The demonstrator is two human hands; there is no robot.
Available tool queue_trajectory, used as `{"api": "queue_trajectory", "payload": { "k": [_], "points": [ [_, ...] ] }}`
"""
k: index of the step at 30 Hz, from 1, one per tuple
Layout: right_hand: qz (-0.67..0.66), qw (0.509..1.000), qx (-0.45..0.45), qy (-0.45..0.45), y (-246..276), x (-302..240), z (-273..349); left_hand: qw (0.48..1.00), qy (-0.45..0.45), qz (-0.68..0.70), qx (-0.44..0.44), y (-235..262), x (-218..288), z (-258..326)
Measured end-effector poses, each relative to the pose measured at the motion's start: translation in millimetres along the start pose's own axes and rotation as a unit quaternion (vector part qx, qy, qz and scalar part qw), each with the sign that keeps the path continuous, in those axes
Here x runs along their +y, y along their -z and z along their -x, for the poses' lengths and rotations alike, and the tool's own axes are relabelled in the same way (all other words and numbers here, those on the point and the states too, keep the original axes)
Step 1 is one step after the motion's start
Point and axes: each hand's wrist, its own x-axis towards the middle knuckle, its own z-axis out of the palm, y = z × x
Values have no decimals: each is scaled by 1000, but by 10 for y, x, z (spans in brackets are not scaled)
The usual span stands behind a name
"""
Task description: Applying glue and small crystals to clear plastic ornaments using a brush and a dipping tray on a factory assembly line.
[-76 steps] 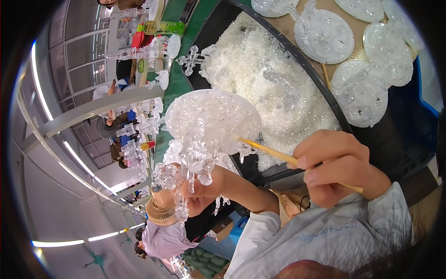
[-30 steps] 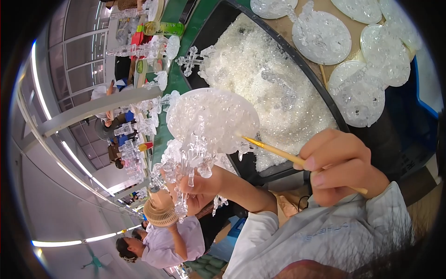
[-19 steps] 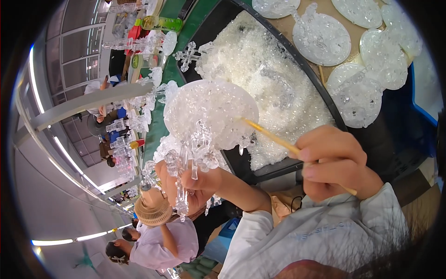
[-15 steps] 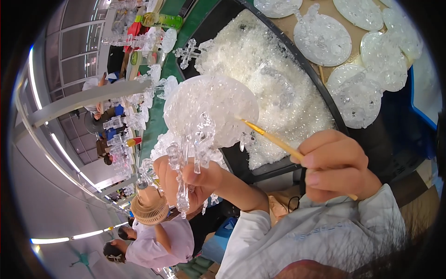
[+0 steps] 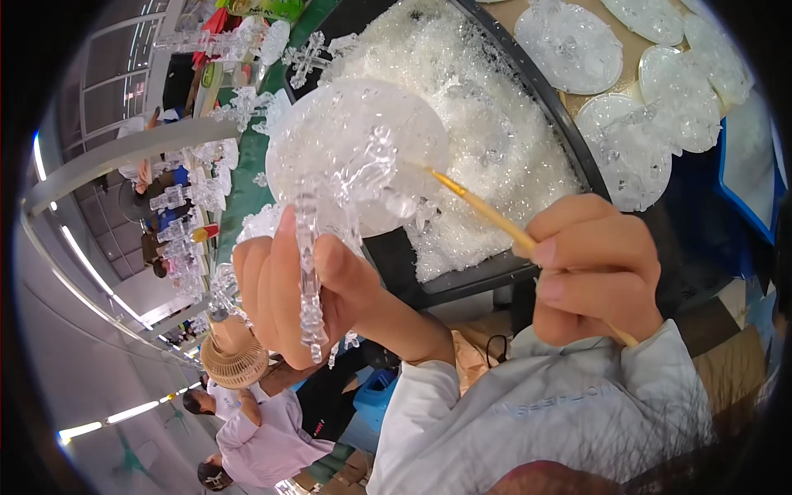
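Note:
My left hand (image 5: 301, 289) is closed round the clear, stem-like part of a transparent figurine ornament (image 5: 308, 272). Its round frosted base (image 5: 330, 120) is tilted up toward me, above the tray, with small glittery flecks on its face. In my right hand (image 5: 598, 264), pinched between thumb and fingers, is a thin paintbrush (image 5: 495, 216) with a yellow wooden handle. The brush tip is at the base's right side; whether it touches cannot be made out. Behind lies a black tray (image 5: 569, 124) heaped with shiny white flakes (image 5: 528, 161).
At the upper right, several clear ornaments on round bases (image 5: 569, 49) rest on a brown board. A clear cross-shaped piece (image 5: 307, 59) lies at the tray's left edge. Left are a beige fan (image 5: 233, 355), a green table (image 5: 256, 157) with more ornaments, and other people (image 5: 268, 437).
The view has shifted, moving the tray and surroundings left and up in the picture. My left hand has turned the ornament slightly. The brush stays close to the base's right side.

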Motion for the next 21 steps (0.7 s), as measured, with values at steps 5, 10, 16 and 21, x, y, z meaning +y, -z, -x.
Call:
{"api": "queue_trajectory", "payload": {
  "k": [5, 10, 16, 21],
  "points": [
    [39, 999, -22, -1, -32, 71, -16, 998, -48, -5, -41, 1, -61, -35],
    [17, 997, 43, 59, -137, 195, -48, 995, -70, 14, -74, 2, -108, -52],
    [17, 996, 53, 63, -160, 204, -37, 993, -82, 25, -78, 8, -125, -41],
    [-43, 992, 60, 101, -150, 217, 2, 995, -69, 31, -70, -19, -79, -33]
  ]
}}
